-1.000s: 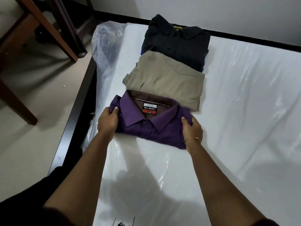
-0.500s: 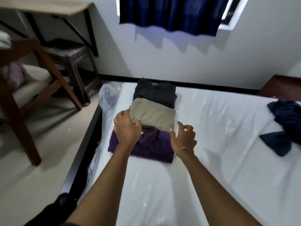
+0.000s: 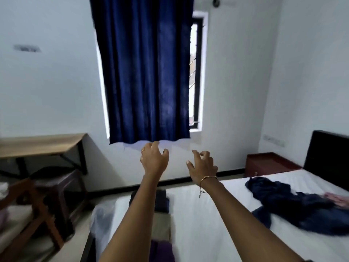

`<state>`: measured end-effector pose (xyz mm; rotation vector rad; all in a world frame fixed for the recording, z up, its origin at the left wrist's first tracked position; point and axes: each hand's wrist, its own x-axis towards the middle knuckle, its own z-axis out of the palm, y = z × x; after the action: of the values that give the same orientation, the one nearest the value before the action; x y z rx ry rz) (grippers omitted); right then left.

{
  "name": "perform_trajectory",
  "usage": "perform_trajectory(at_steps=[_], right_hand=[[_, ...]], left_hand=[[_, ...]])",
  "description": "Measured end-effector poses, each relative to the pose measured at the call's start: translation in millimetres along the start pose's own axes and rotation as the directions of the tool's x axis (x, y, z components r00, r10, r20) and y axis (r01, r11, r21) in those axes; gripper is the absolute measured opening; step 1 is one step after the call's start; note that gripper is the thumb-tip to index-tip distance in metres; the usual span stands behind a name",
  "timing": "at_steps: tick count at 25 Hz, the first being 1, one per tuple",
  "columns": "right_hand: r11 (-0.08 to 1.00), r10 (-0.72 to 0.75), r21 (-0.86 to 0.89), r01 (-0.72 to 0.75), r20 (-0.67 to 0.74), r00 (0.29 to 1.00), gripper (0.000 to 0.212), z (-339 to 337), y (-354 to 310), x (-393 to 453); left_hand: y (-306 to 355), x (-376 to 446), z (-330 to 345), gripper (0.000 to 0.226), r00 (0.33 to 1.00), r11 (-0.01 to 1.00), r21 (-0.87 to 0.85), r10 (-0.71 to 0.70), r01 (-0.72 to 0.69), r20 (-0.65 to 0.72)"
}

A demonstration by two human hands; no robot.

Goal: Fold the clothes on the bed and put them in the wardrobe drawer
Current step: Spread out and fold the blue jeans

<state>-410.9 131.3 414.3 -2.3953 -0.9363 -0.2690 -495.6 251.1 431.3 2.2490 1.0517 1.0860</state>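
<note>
My left hand [image 3: 154,159] and my right hand [image 3: 203,166] are raised in the air in front of the wall, fingers loosely spread, holding nothing. Below my left forearm lie the folded shirts on the white bed [image 3: 217,224]: a dark shirt [image 3: 162,202], a khaki shirt [image 3: 161,225] and a purple shirt [image 3: 163,251], each partly hidden by my arm. An unfolded dark blue garment [image 3: 294,207] lies crumpled at the right side of the bed, with a pink piece [image 3: 338,199] beside it.
A blue curtain [image 3: 145,72] hangs over the window ahead. Wooden chairs [image 3: 47,201] and a desk [image 3: 37,144] stand on the left by the bed. A reddish bedside cabinet [image 3: 268,163] and the dark headboard [image 3: 328,157] are at the right.
Both hands have let go of the purple shirt and lifted into the air. The view has tilted up from the bed to the wall and window.
</note>
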Motion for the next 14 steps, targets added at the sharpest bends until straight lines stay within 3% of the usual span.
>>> perform_trajectory(at_steps=[3,7,8,11,12,14], right_hand=[[0.997,0.015,-0.068,-0.022,-0.108,0.994,0.049,-61.9,4.0,22.5],[0.975,0.03,-0.205,-0.086,-0.265,0.964,0.051,-135.8,24.5,47.2],[0.966,0.041,-0.231,-0.112,-0.293,0.955,0.052,-149.6,31.5,49.3],[0.936,0.057,-0.31,-0.166,-0.334,0.941,0.054,-182.5,50.8,47.8],[0.923,0.054,-0.34,-0.179,-0.345,0.937,0.055,-192.2,59.3,45.4],[0.887,0.033,-0.415,-0.201,-0.377,0.926,0.056,-211.6,83.4,38.1]], left_hand=[[59.3,30.2,0.9,0.046,0.974,0.962,0.153,0.224,-0.228,0.042],[147.6,56.9,7.9,0.054,0.804,0.732,0.359,0.585,-0.58,0.106],[167.3,59.7,11.0,0.057,0.783,0.712,0.36,0.614,-0.603,0.098],[214.7,61.5,18.8,0.064,0.815,0.784,0.25,0.579,-0.568,0.036],[228.5,57.5,24.4,0.065,0.769,0.742,0.244,0.639,-0.624,0.023],[254.7,42.1,42.8,0.065,0.61,0.59,0.245,0.792,-0.77,0.01]])
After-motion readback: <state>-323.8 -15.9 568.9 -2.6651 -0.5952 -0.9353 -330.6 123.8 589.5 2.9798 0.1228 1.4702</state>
